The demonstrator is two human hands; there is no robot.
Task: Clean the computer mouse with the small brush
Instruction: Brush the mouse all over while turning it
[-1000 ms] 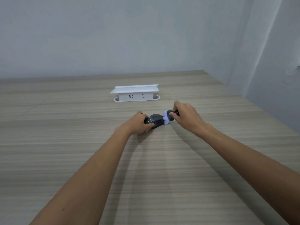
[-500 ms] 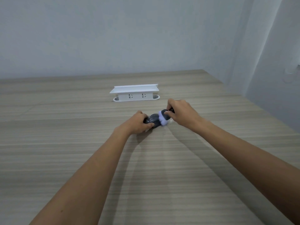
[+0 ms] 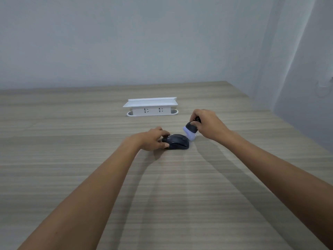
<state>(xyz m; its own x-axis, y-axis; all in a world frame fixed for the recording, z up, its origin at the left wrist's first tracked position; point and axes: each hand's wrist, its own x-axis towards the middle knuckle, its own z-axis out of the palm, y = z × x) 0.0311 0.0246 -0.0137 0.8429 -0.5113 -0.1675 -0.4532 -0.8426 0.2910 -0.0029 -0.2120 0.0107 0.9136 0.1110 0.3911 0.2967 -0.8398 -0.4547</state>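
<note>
Head view: computer mouse [image 3: 177, 142] flat on table [image 3: 72, 159], long axis left to right, left hand [image 3: 153, 140] gripping its left end. Small brush [image 3: 190, 131] pinched in right hand [image 3: 207, 126], bristles tilted down-left, just beside mouse. Probably light, stiff, slick-shelled; best pinned by sides.

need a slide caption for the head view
Left hand holds black mouse on wooden table; right hand grips small brush beside it.
</note>
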